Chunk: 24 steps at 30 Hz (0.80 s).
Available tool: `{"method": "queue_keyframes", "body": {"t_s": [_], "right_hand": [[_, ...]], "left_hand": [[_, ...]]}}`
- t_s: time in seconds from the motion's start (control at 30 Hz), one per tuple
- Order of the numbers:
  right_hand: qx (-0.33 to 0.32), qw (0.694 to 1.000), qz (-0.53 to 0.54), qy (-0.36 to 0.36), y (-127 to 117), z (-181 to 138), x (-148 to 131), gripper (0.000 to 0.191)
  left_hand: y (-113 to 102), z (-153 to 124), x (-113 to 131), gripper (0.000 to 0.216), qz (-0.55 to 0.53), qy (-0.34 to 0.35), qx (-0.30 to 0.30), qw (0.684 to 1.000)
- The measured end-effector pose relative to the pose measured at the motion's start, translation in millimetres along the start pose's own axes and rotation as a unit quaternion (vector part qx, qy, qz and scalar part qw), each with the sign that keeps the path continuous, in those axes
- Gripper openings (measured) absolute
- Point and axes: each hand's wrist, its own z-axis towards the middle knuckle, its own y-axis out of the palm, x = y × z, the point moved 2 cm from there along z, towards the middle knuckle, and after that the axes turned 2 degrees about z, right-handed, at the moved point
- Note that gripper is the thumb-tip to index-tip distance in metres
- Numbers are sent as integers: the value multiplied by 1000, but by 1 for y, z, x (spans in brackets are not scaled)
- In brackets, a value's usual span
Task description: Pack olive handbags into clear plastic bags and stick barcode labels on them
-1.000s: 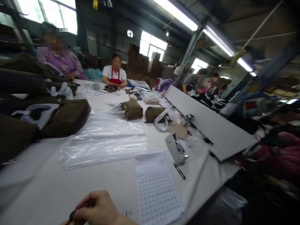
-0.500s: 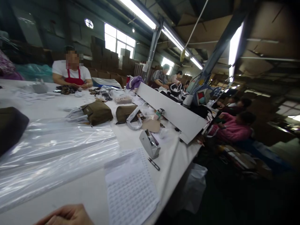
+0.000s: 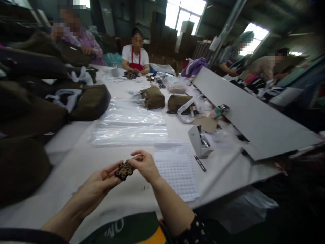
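A small leopard-print piece (image 3: 124,170) with a wavy outline, perhaps a bag charm, is held above the white table. My left hand (image 3: 103,181) grips it from the left between thumb and fingers. On its upper right edge, the thumb and fingertips of my right hand (image 3: 147,166) are closed; whether they pinch the piece itself or something tiny on it is hard to see. Sheets of small white labels (image 3: 176,169) lie just right of my right hand. Beyond my hands is a stack of clear plastic bags (image 3: 129,127).
Dark olive bags (image 3: 91,101) are piled on the left, and two more olive bags (image 3: 153,98) lie farther back. A tape dispenser (image 3: 199,142) and thread snips (image 3: 200,163) sit right of the labels. A long white board (image 3: 248,112) leans along the right. Co-workers (image 3: 135,54) are across the table.
The view has swung left and down. Both my hands and forearms now show, with the leopard-print piece between them; before, only part of one hand showed at the bottom edge.
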Motion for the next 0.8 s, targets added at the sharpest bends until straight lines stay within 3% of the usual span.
{"method": "queue_keyframes", "body": {"t_s": [0.17, 0.6, 0.7, 0.8], "right_hand": [[-9, 1000, -13, -13, 5, -4, -7, 32], [-53, 998, -31, 25, 25, -4, 1, 33], [-80, 993, -66, 61, 29, -9, 19, 36], [-97, 980, -110, 132, 20, -12, 61, 35]], "left_hand": [[8, -11, 3, 56, -28, -17, -24, 999], [-7, -16, -8, 31, -5, -8, 60, 998], [-19, -16, -23, 39, 42, -8, 61, 997], [-43, -18, -38, 44, 118, 15, 65, 991]]}}
